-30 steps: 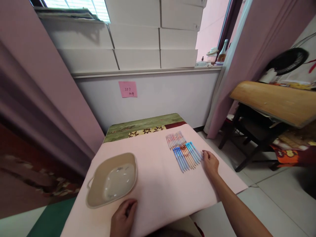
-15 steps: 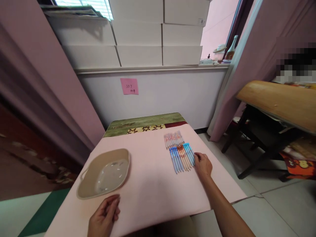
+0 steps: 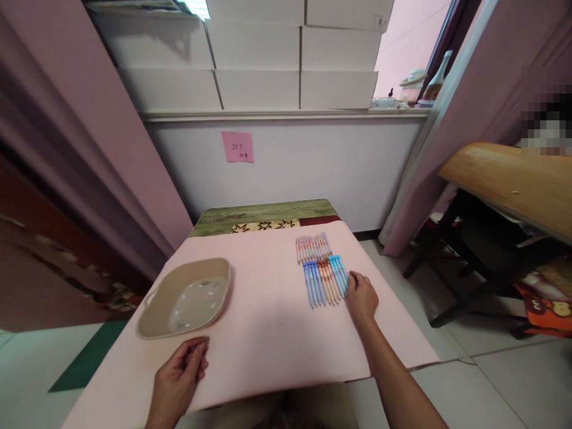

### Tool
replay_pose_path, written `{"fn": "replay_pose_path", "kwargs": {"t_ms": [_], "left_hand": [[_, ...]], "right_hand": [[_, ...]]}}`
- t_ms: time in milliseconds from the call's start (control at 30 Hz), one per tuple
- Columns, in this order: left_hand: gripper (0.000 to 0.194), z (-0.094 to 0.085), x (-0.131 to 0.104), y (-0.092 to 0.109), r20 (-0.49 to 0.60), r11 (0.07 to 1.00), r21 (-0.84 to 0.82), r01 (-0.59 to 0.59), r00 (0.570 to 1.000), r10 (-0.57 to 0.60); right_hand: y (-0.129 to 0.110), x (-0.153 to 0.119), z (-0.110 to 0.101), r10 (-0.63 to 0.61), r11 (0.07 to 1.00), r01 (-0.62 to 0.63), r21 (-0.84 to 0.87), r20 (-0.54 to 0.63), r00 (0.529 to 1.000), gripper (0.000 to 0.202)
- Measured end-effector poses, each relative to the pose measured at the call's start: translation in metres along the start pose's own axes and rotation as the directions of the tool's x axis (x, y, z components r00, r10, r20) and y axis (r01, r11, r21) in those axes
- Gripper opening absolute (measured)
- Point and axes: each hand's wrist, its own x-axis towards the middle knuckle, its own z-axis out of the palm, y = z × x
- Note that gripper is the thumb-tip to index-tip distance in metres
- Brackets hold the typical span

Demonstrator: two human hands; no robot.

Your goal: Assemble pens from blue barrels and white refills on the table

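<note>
Pens lie side by side at the right of the pink-covered table (image 3: 263, 333): blue pens (image 3: 315, 286), orange-brown pens (image 3: 330, 283) and light-blue pens (image 3: 339, 274). Behind them is a row of clear pens with reddish marks (image 3: 313, 248). My right hand (image 3: 363, 295) has its fingers closed against the right edge of the light-blue pens; its fingertips are partly hidden. At the front left, my left hand (image 3: 181, 372) is closed, fingers curled together, just in front of a beige basket (image 3: 149, 316). Whatever it may hold cannot be made out. Small bits show on the basket's bottom.
A green board (image 3: 268, 213) shows beyond the pink cover. White boxes (image 3: 257, 89) are stacked on the ledge behind. A wooden table (image 3: 513, 179) with a dark chair (image 3: 473, 250) stands at the right. Pink curtains hang on both sides.
The whole view has shifted slightly. My right hand stays beside the light-blue pens and my left hand stays near the basket. The pens and basket keep their arrangement.
</note>
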Motion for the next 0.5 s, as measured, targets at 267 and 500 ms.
{"fn": "replay_pose_path", "kwargs": {"t_ms": [267, 500], "left_hand": [[0.044, -0.0009, -0.0013, -0.0026, 0.004, 1.0, 0.007, 0.001, 1.0, -0.001], [0.04, 0.0037, -0.0078, -0.002, -0.045, 0.994, 0.083, -0.073, 0.996, 0.076]], "right_hand": [[0.0011, 0.0001, -0.0002, -0.018, 1.0, 0.018, -0.002, 0.02, 1.0, 0.041], [0.0027, 0.0011, -0.0002, -0.011, 1.0, 0.011, 0.012, -0.004, 1.0, 0.042]]}}
